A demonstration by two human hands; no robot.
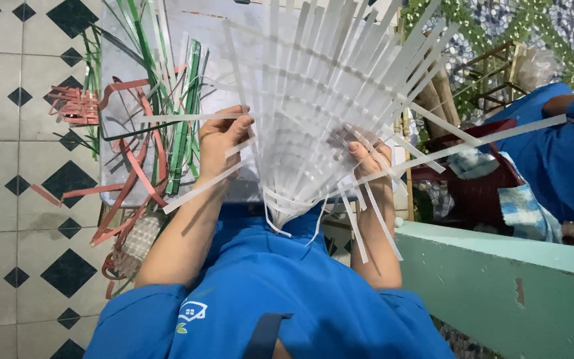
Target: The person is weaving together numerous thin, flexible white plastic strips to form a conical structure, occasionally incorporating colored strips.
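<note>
I hold a fan-shaped woven piece of white plastic strips [313, 86] up in front of me; its strips spread out above and gather to a narrow end near my chest. My left hand [224, 136] grips its left edge, fingers closed over a horizontal white strip. Behind the weave on the right, my right hand [370, 159] shows with fingers threaded among loose strips, partly hidden by them. Loose strip ends hang over both forearms.
Green strips [184, 126] and red strips [134, 173] lie tangled over a grey tray [117, 100] on the tiled floor at the left. A green ledge [499, 279] runs at the lower right. Another person in blue [566, 153] sits at the right beside a red stool [479, 183].
</note>
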